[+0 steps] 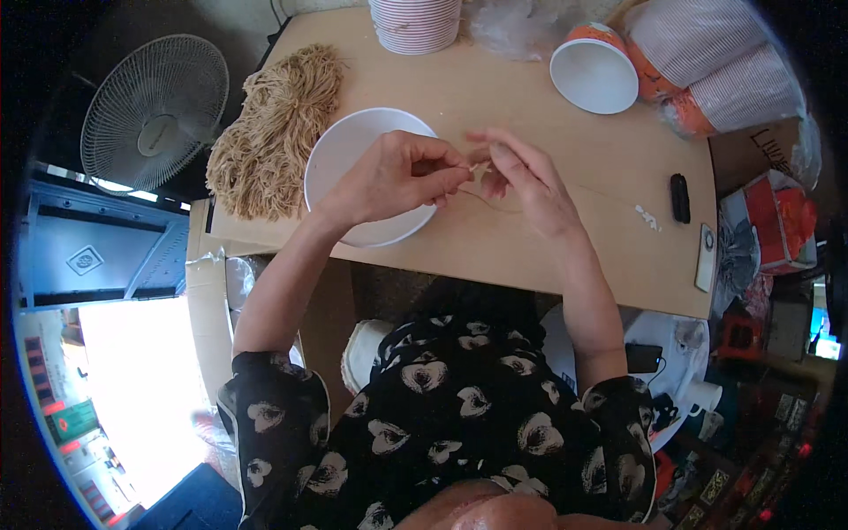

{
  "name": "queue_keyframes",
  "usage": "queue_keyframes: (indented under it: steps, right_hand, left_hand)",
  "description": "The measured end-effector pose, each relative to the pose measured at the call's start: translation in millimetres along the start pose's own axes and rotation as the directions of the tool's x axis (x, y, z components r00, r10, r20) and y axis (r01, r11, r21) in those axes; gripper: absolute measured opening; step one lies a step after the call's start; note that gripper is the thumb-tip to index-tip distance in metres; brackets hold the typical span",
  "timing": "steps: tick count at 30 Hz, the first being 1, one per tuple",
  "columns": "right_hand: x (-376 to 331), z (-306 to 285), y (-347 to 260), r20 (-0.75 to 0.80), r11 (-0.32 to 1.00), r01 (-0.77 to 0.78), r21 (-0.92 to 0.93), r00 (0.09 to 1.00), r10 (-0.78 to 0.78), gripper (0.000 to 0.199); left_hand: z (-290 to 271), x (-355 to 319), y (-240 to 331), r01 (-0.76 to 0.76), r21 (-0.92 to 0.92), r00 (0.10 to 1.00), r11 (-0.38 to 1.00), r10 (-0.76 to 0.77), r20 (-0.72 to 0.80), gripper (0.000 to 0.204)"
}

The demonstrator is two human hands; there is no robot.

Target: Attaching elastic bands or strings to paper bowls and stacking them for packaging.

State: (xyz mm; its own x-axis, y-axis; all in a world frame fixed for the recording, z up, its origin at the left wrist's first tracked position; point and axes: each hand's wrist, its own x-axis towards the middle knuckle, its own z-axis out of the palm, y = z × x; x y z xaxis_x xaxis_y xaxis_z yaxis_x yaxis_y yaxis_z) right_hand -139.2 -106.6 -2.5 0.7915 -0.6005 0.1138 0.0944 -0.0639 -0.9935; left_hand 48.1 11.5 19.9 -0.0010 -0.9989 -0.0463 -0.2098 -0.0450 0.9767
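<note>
Left hand (389,179) pinches a thin tan strand (491,208), fingertips together; right hand (535,184) half-curled, hold unclear; steady pinch advisable, keeping slack untangled.

Dark capital letters (771,148) on brown cardboard (740,161) at right; fan hub badge (159,135) too small to read

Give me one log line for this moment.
left hand: pinching small pale piece, kind unclear | right hand: close to piece, grip unclear | white bowl: under left hand | tan strand bundle: left of bowl
</note>
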Motion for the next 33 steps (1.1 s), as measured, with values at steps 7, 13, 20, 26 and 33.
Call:
queue_keyframes:
  steps: [7, 13, 20, 26, 33]
  right_hand:
    - [-3.4, -4.5, -6.5, -0.113, 0.988, 0.053, -0.145, 0.991, -0.070, 0.031]
    - [-14.4, 7.5, -15.1, -0.120, 0.974, 0.148, -0.170, 0.978, -0.170, 0.022]
    - [-6.4, 1.3, -1.0, -0.047, 0.976, -0.063, -0.210, 0.997, 0.055, 0.019]
    - [-5.1, -7.2, -1.0, 0.029, 0.979, -0.178, -0.095, 0.983, 0.182, 0.015]
    - [-6.5, -4.2, -3.4, -0.041, 0.993, 0.009, -0.114, 0.999, -0.014, 0.015]
  left_hand:
    - [2.3, -0.4, 0.8, -0.009, 0.052, 0.999, 0.999, 0.011, -0.037, 0.019]
    - [2.1, -0.8, 1.5, 0.051, -0.057, 0.994, 0.997, -0.056, -0.089, 0.019]
    - [1.5, 1.7, -6.2, 0.027, -0.099, 0.997, 0.995, -0.033, -0.066, 0.021]
    - [0.1, 1.6, -8.0, 0.028, -0.044, 0.999, 0.999, -0.030, -0.042, 0.022]
    - [-3.8, 1.4, -11.1, -0.022, -0.044, 1.000, 0.999, 0.023, 0.010, 0.026]
